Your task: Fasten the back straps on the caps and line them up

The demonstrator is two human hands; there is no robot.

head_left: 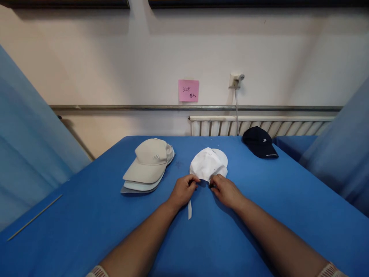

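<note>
Here, the left hand (184, 188) pinches the white cap (206, 163) at its near edge, a pale strap (189, 210) showing below; the right hand (225, 189) grips that edge too, just below frame centre. Stacked caps (151, 159) sit centre-left, a navy cap (257, 142) centre-right.

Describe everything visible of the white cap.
The white cap looks like soft fabric, slightly crumpled, with dark marks near its brim. It lies on the blue surface, brim pointing away, rear opening toward the person. The left hand and right hand pinch its rear edge; a white strap end shows below the left hand.
</note>
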